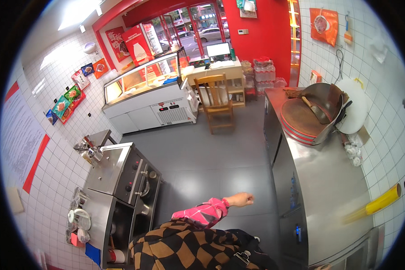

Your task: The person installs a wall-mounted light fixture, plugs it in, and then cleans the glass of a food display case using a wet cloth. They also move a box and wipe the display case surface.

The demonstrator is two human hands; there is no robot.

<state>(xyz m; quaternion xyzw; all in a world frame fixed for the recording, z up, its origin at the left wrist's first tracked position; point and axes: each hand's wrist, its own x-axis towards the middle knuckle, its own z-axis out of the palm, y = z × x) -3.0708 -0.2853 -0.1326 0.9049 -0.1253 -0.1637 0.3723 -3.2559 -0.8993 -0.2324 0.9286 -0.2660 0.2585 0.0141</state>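
Observation:
My left hand (243, 199), in a pink plaid sleeve with a gathered cuff, is in front of my body above the grey floor (202, 152). Its fingers are curled in and nothing shows in them. At the bottom edge, by the steel counter (327, 175), a small skin-toned patch looks like a bit of my right hand (324, 267); the rest is out of view. Farther along that counter sits a round chopping block (300, 116) with red bands and a curved metal guard (324, 91). A wooden-handled cleaver (319, 113) rests on the block.
A yellow cylinder (383, 200), blurred at one end, overlaps the counter's right side. On the left stand a steel cooking unit (111, 168) with knobs and a side bench (99, 209) bearing jars. Ahead are a glass display case (145, 81), a wooden chair (217, 101) and a desk with a monitor (218, 50).

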